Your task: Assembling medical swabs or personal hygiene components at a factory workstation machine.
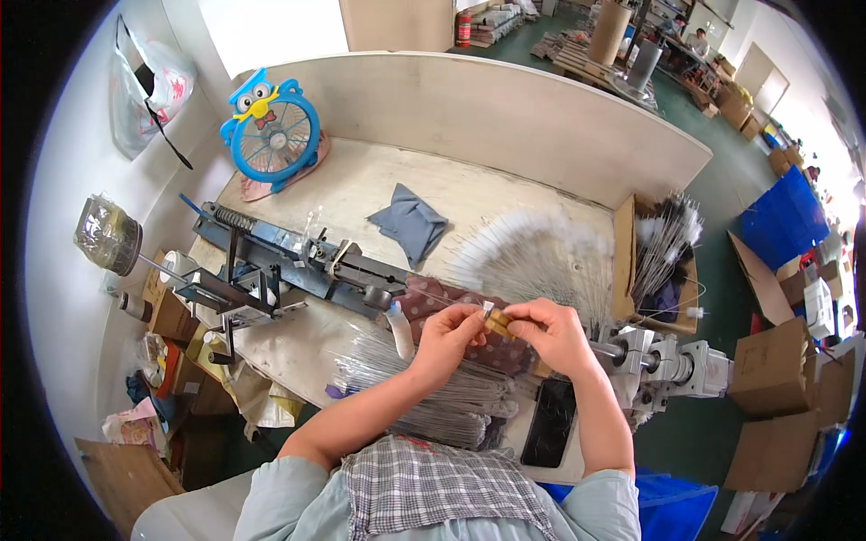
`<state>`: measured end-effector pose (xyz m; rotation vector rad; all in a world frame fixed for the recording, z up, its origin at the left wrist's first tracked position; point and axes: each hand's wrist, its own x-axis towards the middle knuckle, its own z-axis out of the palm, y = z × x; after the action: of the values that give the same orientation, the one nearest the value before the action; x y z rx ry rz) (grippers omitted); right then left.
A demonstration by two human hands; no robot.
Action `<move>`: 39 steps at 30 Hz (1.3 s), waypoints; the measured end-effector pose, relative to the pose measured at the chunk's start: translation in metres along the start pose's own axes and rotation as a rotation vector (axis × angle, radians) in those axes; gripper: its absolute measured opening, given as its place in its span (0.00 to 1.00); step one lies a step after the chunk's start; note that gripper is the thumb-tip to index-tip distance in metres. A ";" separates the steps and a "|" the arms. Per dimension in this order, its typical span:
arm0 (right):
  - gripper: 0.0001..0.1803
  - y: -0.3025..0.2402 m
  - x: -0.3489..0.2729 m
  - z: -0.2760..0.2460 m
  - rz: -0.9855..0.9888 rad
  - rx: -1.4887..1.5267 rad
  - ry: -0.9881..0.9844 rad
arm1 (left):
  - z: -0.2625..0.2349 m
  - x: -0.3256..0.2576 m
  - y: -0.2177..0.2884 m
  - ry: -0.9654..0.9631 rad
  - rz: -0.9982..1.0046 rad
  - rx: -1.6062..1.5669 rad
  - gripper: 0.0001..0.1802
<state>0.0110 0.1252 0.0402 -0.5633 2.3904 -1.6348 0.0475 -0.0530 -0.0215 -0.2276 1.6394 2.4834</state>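
Note:
My left hand [448, 341] is closed in a pinch beside a small white tip [488, 307]. What its fingers hold is too small to make out. Close to it on the right, my right hand [552, 335] pinches at a small yellowish, brass-coloured piece [497, 323], and I cannot tell whether that piece is held or fixed. Under both hands lies a brown dotted cloth [424, 302]. Thin metal wires [451, 401] lie in a thick bundle below my forearms. Beyond my hands, more wires with white bristly ends [532, 248] fan out over the table.
A long metal rail fixture [298, 257] with a crank crosses the left side. At right stands a metal shaft unit [663, 361]. A phone [548, 424] lies by my right forearm. Farther off are a grey cloth [409, 224], a blue fan [274, 135] and a carton of wire brushes [663, 261].

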 end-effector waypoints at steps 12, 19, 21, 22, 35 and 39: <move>0.07 -0.021 0.055 0.064 -0.429 -0.671 0.243 | -0.036 -0.013 0.032 0.194 -0.094 -0.274 0.07; 0.11 -0.024 0.058 0.065 -0.141 -0.466 0.005 | -0.042 -0.014 0.030 0.160 -0.073 -0.300 0.10; 0.10 -0.024 0.060 0.062 -0.112 -0.347 -0.040 | -0.042 -0.014 0.029 0.165 -0.053 -0.221 0.12; 0.10 -0.024 0.062 0.060 -0.117 -0.352 -0.033 | -0.041 -0.014 0.029 0.190 -0.069 -0.142 0.14; 0.15 -0.026 0.048 0.093 -0.367 -0.682 0.293 | -0.029 -0.007 0.020 0.252 0.052 -0.484 0.18; 0.13 -0.021 0.044 0.087 -0.520 -0.669 0.353 | -0.030 -0.008 0.018 0.261 0.087 -0.480 0.09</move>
<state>0.0063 0.0264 0.0297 -1.1676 3.2809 -1.0951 0.0523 -0.0876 -0.0154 -0.5680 1.1146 2.9872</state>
